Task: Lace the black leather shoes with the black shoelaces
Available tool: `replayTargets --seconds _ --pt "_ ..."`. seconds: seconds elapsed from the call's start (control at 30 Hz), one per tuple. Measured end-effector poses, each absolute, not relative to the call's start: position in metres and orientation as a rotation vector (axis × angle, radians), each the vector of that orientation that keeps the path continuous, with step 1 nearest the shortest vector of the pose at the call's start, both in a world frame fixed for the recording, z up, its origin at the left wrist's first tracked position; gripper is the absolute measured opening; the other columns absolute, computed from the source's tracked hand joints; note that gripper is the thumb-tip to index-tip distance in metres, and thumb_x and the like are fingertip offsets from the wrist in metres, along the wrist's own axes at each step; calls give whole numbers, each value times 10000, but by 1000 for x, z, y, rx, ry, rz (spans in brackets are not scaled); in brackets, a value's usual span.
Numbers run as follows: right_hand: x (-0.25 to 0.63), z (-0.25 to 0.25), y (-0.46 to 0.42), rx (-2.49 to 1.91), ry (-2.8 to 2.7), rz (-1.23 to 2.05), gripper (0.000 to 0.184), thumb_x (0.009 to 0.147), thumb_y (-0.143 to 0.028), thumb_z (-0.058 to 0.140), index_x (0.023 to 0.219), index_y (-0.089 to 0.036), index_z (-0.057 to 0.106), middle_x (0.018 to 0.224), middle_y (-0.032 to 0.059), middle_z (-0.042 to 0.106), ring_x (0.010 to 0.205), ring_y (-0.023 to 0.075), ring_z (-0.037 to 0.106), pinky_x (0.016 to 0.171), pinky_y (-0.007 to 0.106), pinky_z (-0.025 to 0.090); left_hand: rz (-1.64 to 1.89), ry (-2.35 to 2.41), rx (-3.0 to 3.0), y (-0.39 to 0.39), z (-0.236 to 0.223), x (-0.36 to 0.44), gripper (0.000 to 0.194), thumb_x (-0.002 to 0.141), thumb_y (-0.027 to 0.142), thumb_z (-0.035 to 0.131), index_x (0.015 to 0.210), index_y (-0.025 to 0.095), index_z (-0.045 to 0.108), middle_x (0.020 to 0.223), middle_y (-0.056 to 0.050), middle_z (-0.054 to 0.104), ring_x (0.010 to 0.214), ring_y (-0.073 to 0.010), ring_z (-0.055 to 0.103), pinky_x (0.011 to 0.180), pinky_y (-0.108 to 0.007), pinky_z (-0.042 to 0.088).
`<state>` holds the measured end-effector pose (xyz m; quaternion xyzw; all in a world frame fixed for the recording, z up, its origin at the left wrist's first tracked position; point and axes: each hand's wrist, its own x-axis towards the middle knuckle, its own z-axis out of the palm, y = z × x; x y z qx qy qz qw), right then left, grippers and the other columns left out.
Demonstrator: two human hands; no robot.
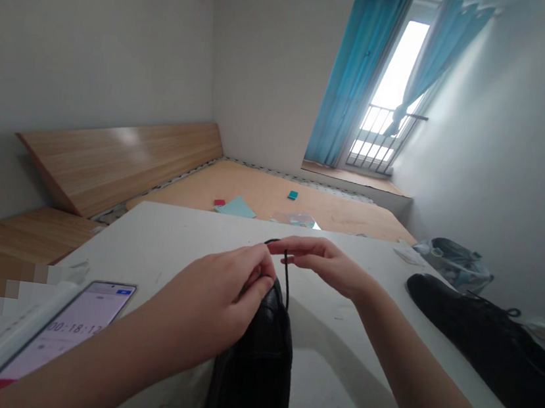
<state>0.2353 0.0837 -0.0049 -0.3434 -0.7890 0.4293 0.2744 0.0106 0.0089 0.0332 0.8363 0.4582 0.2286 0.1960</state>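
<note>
A black leather shoe [252, 367] stands on the white table [334, 390] at the bottom middle, with its upper end pointing away from me. A thin black shoelace [286, 275] rises from its top and arcs between my hands. My left hand [217, 290] is closed over the shoe's top, its fingers pinching the lace. My right hand [324, 265] reaches in from the right, with its fingertips on the lace loop. The lace's eyelets are hidden behind my left hand.
A second black lace-up shoe [479, 342] lies at the table's right edge, beside a crumpled plastic bag [456, 263]. A phone [73, 328] showing a timer lies at the left. Beyond the table's far edge is a wooden bed platform [273, 197] with papers on it.
</note>
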Motion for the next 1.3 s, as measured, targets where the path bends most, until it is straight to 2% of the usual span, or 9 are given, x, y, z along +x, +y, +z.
replayTargets --seconds 0.1,0.23,0.33,0.5,0.73,0.97,1.07,1.23,1.3 --pt "240 8 77 -832 -2051 1296 219 904 -291 614 1053 -190 739 1102 75 744 1057 212 668 937 374 511 755 1193 2278 2 43 4 152 952 305 448 855 254 553 621 74 516 551 -138 489 502 -255 313" --pt "239 21 64 -835 -2035 1203 349 965 -478 554 1057 -186 722 1117 86 712 1042 202 635 906 359 491 947 1126 2208 -2 46 1 136 967 326 448 918 264 559 600 91 473 518 -120 448 464 -239 303" --pt "226 31 46 -605 -2000 1384 465 939 -598 530 1063 -178 686 1070 76 696 999 188 625 897 346 485 921 1081 2127 0 41 4 143 959 331 469 888 254 566 613 84 487 539 -117 453 473 -233 317" --pt "207 36 25 -785 -1915 1531 431 905 -558 617 747 -157 591 629 -27 543 576 96 484 568 231 408 861 1010 2062 1 36 10 143 951 310 479 885 242 587 659 66 544 592 -122 478 528 -238 360" --pt "211 41 20 -605 -1679 1755 386 953 -510 568 752 -192 483 577 -98 280 483 68 189 430 191 182 1207 888 1611 3 43 5 120 850 283 645 968 264 645 736 59 501 624 -91 451 537 -171 388" --pt "179 27 6 -986 -2031 1390 336 825 -448 741 1027 -182 701 623 -62 468 562 92 373 513 233 283 1384 534 1058 -3 53 1 315 730 162 585 983 266 742 940 -15 591 732 -118 547 665 -217 533" --pt "169 22 4 -1092 -2174 1245 174 883 -336 674 888 -182 754 638 -42 553 600 101 448 552 236 337 1509 570 1052 -2 56 -2 326 743 138 517 939 269 742 969 -30 604 743 -137 544 648 -228 520" --pt "181 22 21 -1140 -2076 1319 267 915 -360 597 820 -148 730 656 -14 574 599 106 458 530 230 335 1906 1134 1543 14 61 -19 226 760 135 571 920 248 682 897 17 601 641 -124 450 595 -229 400" --pt "188 21 28 -1081 -2011 1355 337 936 -407 554 810 -132 704 654 -8 562 590 104 439 519 229 315 1818 1471 1938 19 62 -25 189 831 195 558 984 225 665 894 25 604 682 -130 481 671 -249 399"
